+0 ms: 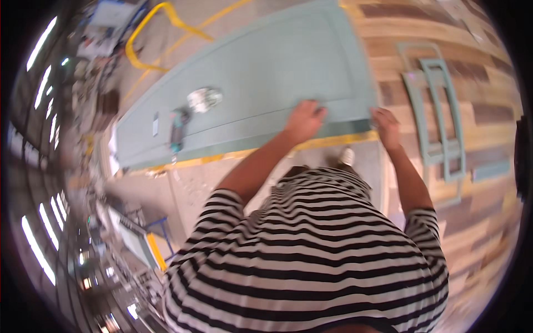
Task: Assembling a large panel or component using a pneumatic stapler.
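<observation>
Pale green, the panel (266,72) lies before the person, a teal-and-black tool (178,130) and shiny bundle (204,99) crowding its left part. The left hand (304,120) curls over its near side, the right hand (386,126) by its corner; whether they hold anything, I cannot tell. Frames (455,117) lie at right.

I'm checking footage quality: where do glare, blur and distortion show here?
In the head view, strip lights glare white at far left; same view, the teal-and-dark tool looks blurred; same view, the green panel bows along its far edge.
</observation>
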The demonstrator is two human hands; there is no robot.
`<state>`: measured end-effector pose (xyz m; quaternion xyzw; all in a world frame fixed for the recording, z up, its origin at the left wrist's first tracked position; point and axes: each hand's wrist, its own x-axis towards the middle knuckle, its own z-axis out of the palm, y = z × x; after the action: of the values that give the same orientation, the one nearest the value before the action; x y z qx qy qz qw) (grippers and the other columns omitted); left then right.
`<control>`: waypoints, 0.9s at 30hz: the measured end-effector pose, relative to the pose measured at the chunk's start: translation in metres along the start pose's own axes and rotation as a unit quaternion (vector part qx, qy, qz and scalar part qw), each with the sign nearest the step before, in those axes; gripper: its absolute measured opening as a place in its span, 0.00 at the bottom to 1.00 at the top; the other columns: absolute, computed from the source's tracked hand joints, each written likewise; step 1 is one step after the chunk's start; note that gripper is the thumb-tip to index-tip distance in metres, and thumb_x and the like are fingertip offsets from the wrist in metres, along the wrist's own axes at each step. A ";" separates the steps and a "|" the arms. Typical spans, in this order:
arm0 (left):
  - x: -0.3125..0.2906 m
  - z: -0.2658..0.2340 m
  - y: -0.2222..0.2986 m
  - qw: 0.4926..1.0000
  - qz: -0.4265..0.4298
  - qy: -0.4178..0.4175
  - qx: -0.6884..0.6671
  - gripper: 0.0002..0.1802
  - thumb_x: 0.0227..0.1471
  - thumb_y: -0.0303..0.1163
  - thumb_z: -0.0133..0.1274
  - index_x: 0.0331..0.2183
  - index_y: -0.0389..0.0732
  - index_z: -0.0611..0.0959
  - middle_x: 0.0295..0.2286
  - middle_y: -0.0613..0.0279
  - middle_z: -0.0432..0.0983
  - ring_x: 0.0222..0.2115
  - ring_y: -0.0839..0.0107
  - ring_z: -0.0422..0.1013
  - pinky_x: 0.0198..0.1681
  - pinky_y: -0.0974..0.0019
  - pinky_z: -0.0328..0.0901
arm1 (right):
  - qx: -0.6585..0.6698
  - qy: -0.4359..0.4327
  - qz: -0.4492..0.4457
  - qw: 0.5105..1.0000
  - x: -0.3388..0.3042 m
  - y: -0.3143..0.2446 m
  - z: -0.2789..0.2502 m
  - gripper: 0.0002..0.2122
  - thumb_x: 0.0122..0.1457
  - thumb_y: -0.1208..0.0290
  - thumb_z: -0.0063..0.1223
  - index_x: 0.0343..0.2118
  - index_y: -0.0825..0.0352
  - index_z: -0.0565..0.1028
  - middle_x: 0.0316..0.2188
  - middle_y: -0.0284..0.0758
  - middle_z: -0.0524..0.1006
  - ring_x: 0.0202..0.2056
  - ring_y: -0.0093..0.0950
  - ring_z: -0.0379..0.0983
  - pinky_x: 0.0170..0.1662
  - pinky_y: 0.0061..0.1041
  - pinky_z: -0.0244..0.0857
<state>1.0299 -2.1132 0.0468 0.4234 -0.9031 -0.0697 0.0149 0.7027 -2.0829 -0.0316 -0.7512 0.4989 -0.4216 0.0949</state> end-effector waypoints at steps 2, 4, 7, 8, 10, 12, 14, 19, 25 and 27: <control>-0.023 -0.010 -0.012 0.999 -0.011 0.034 0.012 0.27 0.52 0.41 0.63 0.52 0.43 0.79 0.54 0.42 0.69 0.56 0.43 0.65 0.59 0.45 0.62 | -0.005 0.005 0.001 1.000 0.005 -0.007 -0.003 0.17 0.53 0.88 0.57 0.46 0.67 0.82 0.40 0.45 0.82 0.42 0.42 0.80 0.46 0.35 0.76; -0.032 -0.028 -0.011 0.992 -0.008 0.122 -0.023 0.30 0.52 0.42 0.63 0.55 0.44 0.78 0.55 0.41 0.69 0.57 0.43 0.64 0.60 0.44 0.61 | -0.004 0.015 -0.005 1.000 0.004 -0.003 -0.001 0.17 0.53 0.88 0.58 0.46 0.66 0.82 0.40 0.45 0.82 0.41 0.42 0.80 0.45 0.34 0.77; -0.086 -0.037 -0.072 0.976 -0.146 0.165 -0.006 0.31 0.53 0.43 0.64 0.57 0.43 0.77 0.55 0.42 0.70 0.57 0.43 0.65 0.61 0.45 0.61 | -0.020 0.021 0.022 0.999 -0.002 0.004 -0.002 0.17 0.53 0.89 0.59 0.46 0.66 0.82 0.40 0.44 0.82 0.40 0.41 0.81 0.44 0.33 0.77; -0.105 -0.043 -0.101 0.966 -0.198 0.169 -0.002 0.31 0.53 0.42 0.65 0.56 0.42 0.77 0.55 0.42 0.71 0.56 0.43 0.65 0.61 0.45 0.61 | -0.035 0.012 0.042 0.998 -0.007 0.004 -0.007 0.16 0.54 0.87 0.59 0.45 0.68 0.82 0.40 0.45 0.82 0.41 0.41 0.80 0.45 0.33 0.77; -0.165 -0.037 -0.187 0.936 -0.279 0.211 0.031 0.30 0.52 0.38 0.62 0.54 0.34 0.77 0.51 0.43 0.74 0.53 0.45 0.69 0.58 0.47 0.64 | -0.082 -0.017 0.040 0.996 -0.008 -0.002 -0.020 0.13 0.55 0.85 0.58 0.44 0.70 0.82 0.41 0.45 0.82 0.43 0.41 0.80 0.47 0.33 0.77; -0.296 -0.025 -0.292 0.882 -0.358 0.247 0.182 0.32 0.52 0.40 0.60 0.55 0.34 0.77 0.47 0.42 0.76 0.50 0.45 0.70 0.54 0.44 0.64 | -0.038 -0.042 0.059 0.997 0.020 -0.017 -0.013 0.13 0.54 0.81 0.59 0.43 0.69 0.82 0.41 0.45 0.82 0.44 0.41 0.79 0.50 0.34 0.75; -0.395 -0.041 -0.357 0.816 -0.524 0.062 0.236 0.40 0.48 0.44 0.63 0.59 0.36 0.73 0.46 0.43 0.77 0.47 0.49 0.74 0.49 0.46 0.69 | -0.048 -0.137 0.044 0.988 0.048 -0.032 -0.002 0.13 0.56 0.78 0.50 0.43 0.70 0.82 0.43 0.48 0.82 0.48 0.46 0.78 0.54 0.39 0.72; -0.382 -0.037 -0.413 0.841 -0.528 0.038 0.116 0.47 0.49 0.33 0.54 0.68 0.40 0.55 0.57 0.40 0.70 0.54 0.40 0.70 0.55 0.42 0.67 | -0.129 -0.173 0.151 0.965 0.024 -0.058 -0.035 0.16 0.53 0.80 0.59 0.47 0.67 0.81 0.48 0.45 0.81 0.50 0.45 0.76 0.54 0.38 0.72; -0.354 -0.040 -0.420 0.874 -0.481 0.013 0.074 0.48 0.48 0.31 0.52 0.68 0.38 0.53 0.60 0.36 0.65 0.57 0.40 0.67 0.60 0.42 0.63 | -0.198 -0.219 0.261 0.919 0.033 -0.070 -0.030 0.24 0.51 0.84 0.60 0.54 0.62 0.78 0.51 0.43 0.79 0.53 0.44 0.74 0.53 0.37 0.72; -0.351 -0.051 -0.418 0.868 -0.493 -0.025 0.053 0.48 0.48 0.31 0.52 0.68 0.38 0.54 0.60 0.36 0.64 0.58 0.40 0.67 0.61 0.43 0.62 | -0.203 -0.209 0.284 0.913 0.039 -0.070 -0.026 0.24 0.51 0.84 0.59 0.53 0.62 0.78 0.50 0.43 0.79 0.51 0.43 0.75 0.52 0.37 0.72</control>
<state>1.5783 -2.1137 0.0508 0.8115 -0.5797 -0.0308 -0.0667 0.7363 -2.0737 0.0456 -0.6518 0.7349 -0.0997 0.1586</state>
